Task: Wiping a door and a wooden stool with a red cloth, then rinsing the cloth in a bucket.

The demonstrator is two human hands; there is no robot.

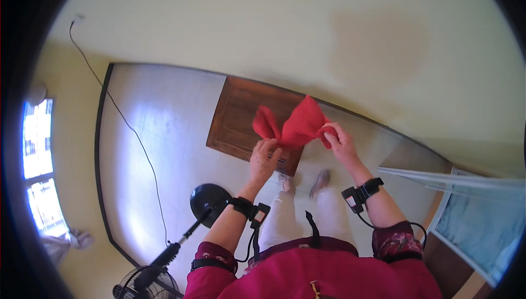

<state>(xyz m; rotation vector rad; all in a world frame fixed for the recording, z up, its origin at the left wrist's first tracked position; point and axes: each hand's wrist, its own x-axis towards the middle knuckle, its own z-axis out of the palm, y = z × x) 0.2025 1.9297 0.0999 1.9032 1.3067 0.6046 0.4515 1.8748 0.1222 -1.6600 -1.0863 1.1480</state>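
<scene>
A red cloth (304,122) is bunched and partly spread in the air in front of me, its left flap blurred. My right hand (342,145) grips a gathered corner of it between thumb and fingers. At the cloth's lower left edge, my left hand (265,161) has its fingertips bent over the fabric, with the thumb standing a little apart. Beneath the cloth is the top of a dark brown wooden cabinet or low table (236,114), set close to the wall. Part of that top is hidden by the cloth and my left hand.
A black pedestal fan (158,282) with a round base (209,204) stands at lower left. A thin cable (133,130) runs from the wall (263,24) across the floor (164,106). To the right is a white-framed unit with bluish marbled panels (476,221). A bright window (39,147) is far left.
</scene>
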